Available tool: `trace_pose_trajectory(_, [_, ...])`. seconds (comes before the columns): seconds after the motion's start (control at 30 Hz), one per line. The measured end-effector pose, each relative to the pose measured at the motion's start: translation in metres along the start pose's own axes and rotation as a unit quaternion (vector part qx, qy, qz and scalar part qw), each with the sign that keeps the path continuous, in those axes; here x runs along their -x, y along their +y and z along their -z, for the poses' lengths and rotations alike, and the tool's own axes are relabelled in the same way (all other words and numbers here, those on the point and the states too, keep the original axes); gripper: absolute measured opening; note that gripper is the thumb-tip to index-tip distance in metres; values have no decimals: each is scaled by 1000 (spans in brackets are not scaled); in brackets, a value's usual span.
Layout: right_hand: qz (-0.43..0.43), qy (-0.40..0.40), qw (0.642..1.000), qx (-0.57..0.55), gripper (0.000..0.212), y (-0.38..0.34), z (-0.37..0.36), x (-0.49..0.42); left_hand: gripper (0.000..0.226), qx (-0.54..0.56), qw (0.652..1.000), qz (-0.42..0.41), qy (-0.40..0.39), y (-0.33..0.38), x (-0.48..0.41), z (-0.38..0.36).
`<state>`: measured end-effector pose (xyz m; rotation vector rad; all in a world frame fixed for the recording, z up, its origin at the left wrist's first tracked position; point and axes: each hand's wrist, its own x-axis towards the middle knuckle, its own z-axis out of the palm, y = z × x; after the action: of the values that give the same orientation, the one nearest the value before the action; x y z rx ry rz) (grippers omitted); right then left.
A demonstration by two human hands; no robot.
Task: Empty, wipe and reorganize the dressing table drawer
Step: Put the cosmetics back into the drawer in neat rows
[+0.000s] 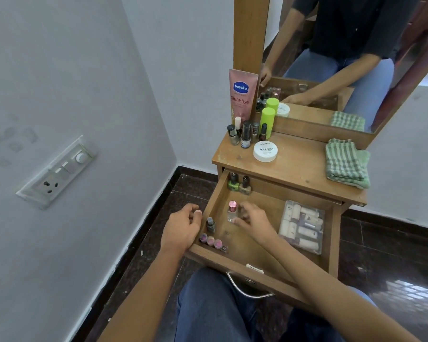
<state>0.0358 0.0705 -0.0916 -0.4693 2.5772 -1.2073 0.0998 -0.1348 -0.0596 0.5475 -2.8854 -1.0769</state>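
"2 labels on the table [302, 166] read plainly — which?"

"The pink tube [242, 95] says Vaseline, Gluta-Hya. The white jar [265, 151] says zudio, NAIL POLISH; its smaller line is too fine to read, as is the print on the polish bottles [245, 134] clustered by the tube."

"And the drawer [223, 259]?"

"Pulled open below the tabletop. A clear box [302, 227] at its right holds small pale tubes, lettering unreadable. 2 green-toned bottles [233, 185] stand in the back left corner, and 3 pink-topped ones [210, 240] line the front left, only their tops clear."

"The hands?"

"The right hand [253, 220] curls round a clear pink-capped bottle [232, 211] standing on the drawer floor, thumb at its base — somewhat blurred. The left hand [183, 228] rests at the drawer's left wall, fingers loosely curled, holding nothing."
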Motion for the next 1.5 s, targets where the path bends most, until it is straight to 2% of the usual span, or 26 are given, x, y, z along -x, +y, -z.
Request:
trace_pose_trajectory(0.23, [8, -33, 999, -4, 24, -12, -17, -7, 33, -8, 1000, 0, -4, 0, 0, 1])
trace_pose_trajectory(0.67, [28, -37, 999, 9, 26, -16, -32, -13, 33, -7, 1000, -5, -5, 1, 0, 1])
trace_pose_trajectory(1.07, [17, -43, 999, -5, 40, -15, -28, -10, 31, -9, 1000, -6, -6, 1, 1, 1])
trace_pose_trajectory(1.17, [32, 22, 999, 22, 32, -24, -5, -12, 30, -9, 1000, -5, -8, 1, 1, 2])
trace_pose_trajectory(1.37, [107, 271, 956, 19, 18, -59, 90, -54, 33, 1, 1000, -10, -6, 0, 1, 2])
trace_pose_trajectory(1.5, [53, 312, 948, 30, 22, -54, 138, -100, 33, 3, 1000, -9, -7, 0, 1, 2])
